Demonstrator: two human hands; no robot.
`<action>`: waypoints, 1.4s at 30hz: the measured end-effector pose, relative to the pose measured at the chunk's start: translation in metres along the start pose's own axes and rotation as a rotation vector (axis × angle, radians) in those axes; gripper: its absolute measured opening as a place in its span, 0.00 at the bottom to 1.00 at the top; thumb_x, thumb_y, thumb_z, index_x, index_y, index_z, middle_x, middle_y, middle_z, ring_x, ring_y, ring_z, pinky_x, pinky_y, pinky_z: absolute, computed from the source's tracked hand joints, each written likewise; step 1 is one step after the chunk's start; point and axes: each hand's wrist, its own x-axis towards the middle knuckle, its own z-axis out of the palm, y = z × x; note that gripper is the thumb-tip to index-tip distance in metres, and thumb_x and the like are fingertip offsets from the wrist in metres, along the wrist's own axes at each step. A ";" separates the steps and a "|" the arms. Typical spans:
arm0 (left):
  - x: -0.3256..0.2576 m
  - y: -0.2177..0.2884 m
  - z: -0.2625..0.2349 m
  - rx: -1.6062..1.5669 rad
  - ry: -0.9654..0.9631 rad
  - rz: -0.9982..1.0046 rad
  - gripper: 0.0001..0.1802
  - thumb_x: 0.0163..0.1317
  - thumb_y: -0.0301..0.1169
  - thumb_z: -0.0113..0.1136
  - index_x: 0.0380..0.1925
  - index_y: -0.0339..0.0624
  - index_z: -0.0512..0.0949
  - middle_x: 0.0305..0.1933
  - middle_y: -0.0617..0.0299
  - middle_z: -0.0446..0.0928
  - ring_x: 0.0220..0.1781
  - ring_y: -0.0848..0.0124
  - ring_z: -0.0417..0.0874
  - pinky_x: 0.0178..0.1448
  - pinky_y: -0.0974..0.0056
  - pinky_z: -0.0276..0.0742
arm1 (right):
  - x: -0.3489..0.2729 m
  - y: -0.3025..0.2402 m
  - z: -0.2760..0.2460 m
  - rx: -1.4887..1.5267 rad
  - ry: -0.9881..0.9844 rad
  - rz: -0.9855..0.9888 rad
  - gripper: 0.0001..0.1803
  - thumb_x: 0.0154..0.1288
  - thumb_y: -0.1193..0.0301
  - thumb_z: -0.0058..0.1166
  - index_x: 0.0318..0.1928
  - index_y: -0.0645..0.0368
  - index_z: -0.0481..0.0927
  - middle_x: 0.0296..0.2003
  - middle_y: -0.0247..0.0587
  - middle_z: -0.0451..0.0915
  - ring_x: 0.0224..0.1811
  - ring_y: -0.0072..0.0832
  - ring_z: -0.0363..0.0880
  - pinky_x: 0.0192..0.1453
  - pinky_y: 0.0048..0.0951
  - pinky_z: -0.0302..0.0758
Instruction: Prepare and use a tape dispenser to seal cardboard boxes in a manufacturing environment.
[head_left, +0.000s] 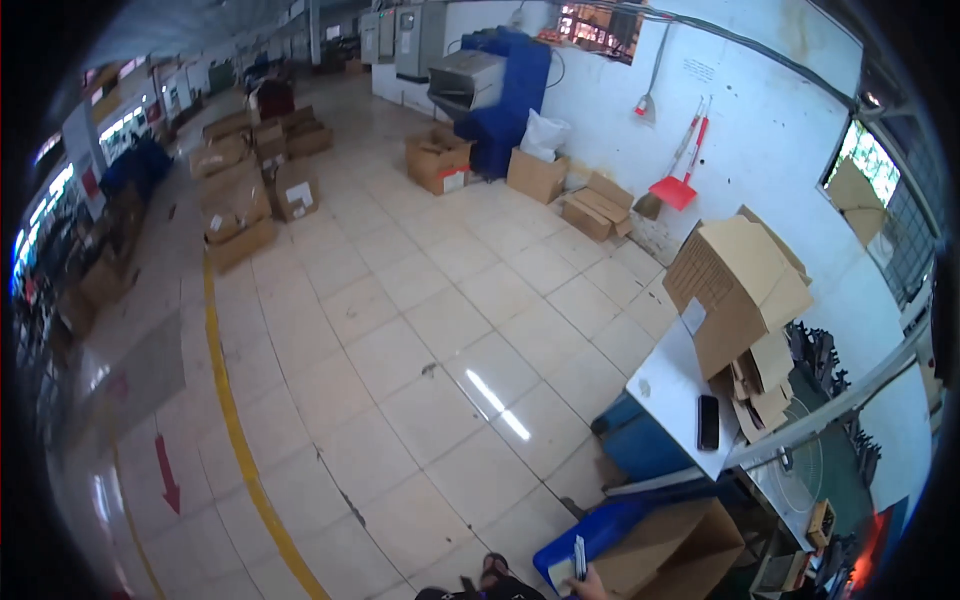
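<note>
At the lower edge, my right hand (592, 585) is closed around a slim, pale silvery stick-like object (580, 552) that points upward; its exact kind is too small to tell. Just beside this hand stands an open cardboard box (690, 545), and a blue plastic bin (590, 530) lies behind the held object. My left hand does not show. A sandalled foot (493, 566) is visible to the left of the right hand.
On the right, a white table (665, 390) bears a black phone (708, 422) and stacked cardboard (740, 280). Black parts (865, 455) lie on a green surface beyond. A yellow line (232, 420) crosses the tiled floor. Boxes (235, 190) stand farther off, near a blue machine (510, 95).
</note>
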 end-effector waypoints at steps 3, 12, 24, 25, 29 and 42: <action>0.038 0.114 0.093 -0.033 -0.073 0.058 0.10 0.68 0.40 0.51 0.32 0.47 0.73 0.33 0.63 0.68 0.34 0.68 0.71 0.37 0.60 0.70 | 0.146 -0.062 0.025 -0.208 -0.020 0.069 0.21 0.49 0.73 0.72 0.38 0.58 0.71 0.28 0.32 0.73 0.29 0.22 0.73 0.32 0.30 0.74; 0.257 0.481 0.502 -0.155 -0.347 0.192 0.13 0.68 0.39 0.49 0.43 0.40 0.71 0.45 0.54 0.71 0.44 0.58 0.75 0.46 0.51 0.74 | 0.466 -0.175 0.100 -0.432 0.052 0.290 0.31 0.42 0.66 0.75 0.47 0.64 0.75 0.38 0.45 0.82 0.36 0.35 0.83 0.37 0.39 0.82; 0.261 0.808 1.191 0.071 -0.824 0.251 0.17 0.69 0.45 0.40 0.41 0.42 0.69 0.38 0.56 0.69 0.37 0.58 0.75 0.46 0.43 0.75 | 0.854 -0.382 0.211 -0.247 0.156 0.453 0.37 0.40 0.60 0.73 0.50 0.68 0.77 0.42 0.56 0.84 0.42 0.45 0.86 0.47 0.42 0.81; 0.276 0.817 1.222 0.012 -0.765 0.258 0.18 0.68 0.47 0.40 0.41 0.44 0.69 0.37 0.57 0.69 0.37 0.59 0.74 0.49 0.43 0.75 | 0.895 -0.415 0.201 -0.256 0.148 0.421 0.37 0.40 0.60 0.73 0.50 0.68 0.77 0.41 0.56 0.84 0.42 0.45 0.86 0.47 0.42 0.81; 0.329 0.829 1.289 0.099 -0.783 0.000 0.20 0.68 0.47 0.38 0.47 0.46 0.72 0.44 0.58 0.73 0.45 0.62 0.75 0.59 0.43 0.71 | 1.042 -0.526 0.185 -0.239 0.178 0.384 0.37 0.40 0.59 0.74 0.50 0.68 0.77 0.41 0.56 0.84 0.41 0.44 0.86 0.47 0.42 0.82; 0.477 0.998 1.578 1.228 -1.116 1.016 0.18 0.65 0.43 0.53 0.33 0.39 0.82 0.39 0.45 0.82 0.43 0.46 0.83 0.47 0.51 0.78 | 1.449 -0.610 0.089 -0.443 0.217 0.434 0.31 0.43 0.64 0.74 0.44 0.67 0.72 0.35 0.54 0.84 0.37 0.45 0.86 0.42 0.39 0.83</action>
